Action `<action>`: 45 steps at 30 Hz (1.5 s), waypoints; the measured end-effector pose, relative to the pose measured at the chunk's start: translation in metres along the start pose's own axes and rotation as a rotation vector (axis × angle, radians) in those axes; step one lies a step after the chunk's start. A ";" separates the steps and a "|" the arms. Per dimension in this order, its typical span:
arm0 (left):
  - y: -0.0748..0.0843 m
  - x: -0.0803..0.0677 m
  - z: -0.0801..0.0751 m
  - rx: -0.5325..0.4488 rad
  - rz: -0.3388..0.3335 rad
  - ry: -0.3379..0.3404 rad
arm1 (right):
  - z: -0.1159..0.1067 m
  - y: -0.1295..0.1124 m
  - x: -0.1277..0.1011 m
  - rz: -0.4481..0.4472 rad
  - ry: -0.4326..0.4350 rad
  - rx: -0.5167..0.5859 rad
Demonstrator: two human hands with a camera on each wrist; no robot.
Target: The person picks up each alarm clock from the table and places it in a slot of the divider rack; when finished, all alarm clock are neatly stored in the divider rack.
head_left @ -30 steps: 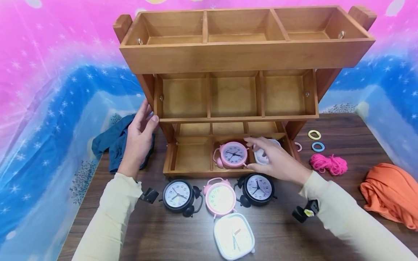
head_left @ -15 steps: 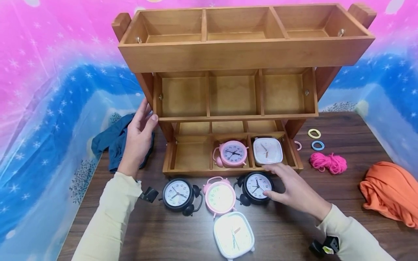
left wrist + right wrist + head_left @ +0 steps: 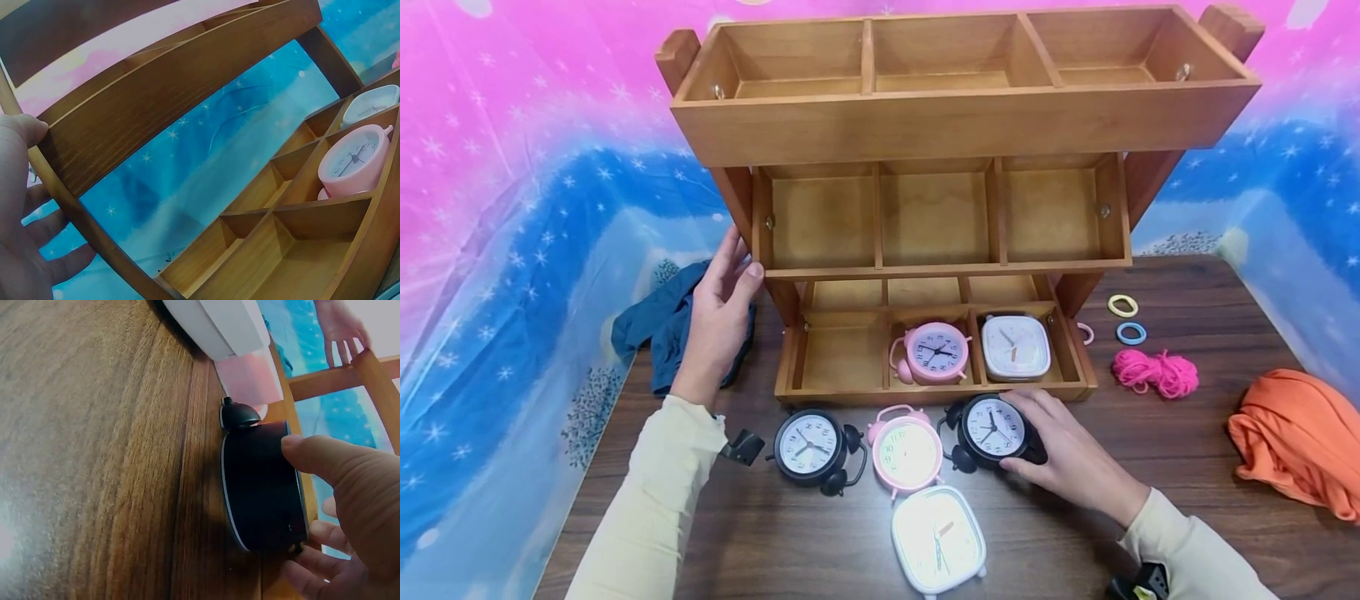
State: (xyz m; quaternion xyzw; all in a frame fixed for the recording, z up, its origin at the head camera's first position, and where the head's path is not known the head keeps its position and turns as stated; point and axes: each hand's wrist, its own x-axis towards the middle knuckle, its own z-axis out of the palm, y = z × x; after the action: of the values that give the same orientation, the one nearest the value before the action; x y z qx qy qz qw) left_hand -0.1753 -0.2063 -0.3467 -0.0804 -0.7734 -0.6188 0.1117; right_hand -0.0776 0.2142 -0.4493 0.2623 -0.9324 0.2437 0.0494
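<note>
Right hand [image 3: 1067, 458] clasped round black clock [image 3: 994, 430] at lower centre, on the worktop [image 3: 1150, 467] — just below the shelf [image 3: 955, 125]. Left hand [image 3: 718, 321], fingers straight, resting against the shelf's left post, centre left.

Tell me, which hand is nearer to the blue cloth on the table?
The left hand. It rests on the rack's side post, directly over the blue cloth. The right hand is far across, gripping a black alarm clock.
</note>
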 end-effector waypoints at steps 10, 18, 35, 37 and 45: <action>-0.001 0.001 0.001 0.004 -0.002 -0.001 | 0.004 0.003 -0.007 0.066 -0.087 0.012; -0.002 0.002 0.001 0.003 -0.004 0.001 | 0.012 0.006 -0.008 0.089 -0.098 0.036; -0.001 0.001 0.001 0.021 -0.008 -0.002 | -0.011 0.005 -0.014 0.084 -0.007 0.040; 0.000 0.001 0.001 0.021 -0.010 -0.001 | -0.021 0.001 -0.010 0.068 0.000 0.031; -0.001 0.000 0.000 0.007 -0.018 -0.003 | -0.043 -0.022 0.035 0.024 0.010 0.081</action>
State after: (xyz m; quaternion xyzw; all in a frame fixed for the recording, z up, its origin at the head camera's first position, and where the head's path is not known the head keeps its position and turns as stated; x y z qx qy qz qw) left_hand -0.1756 -0.2066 -0.3473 -0.0742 -0.7765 -0.6169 0.1051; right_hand -0.0981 0.2017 -0.3941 0.2517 -0.9246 0.2830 0.0404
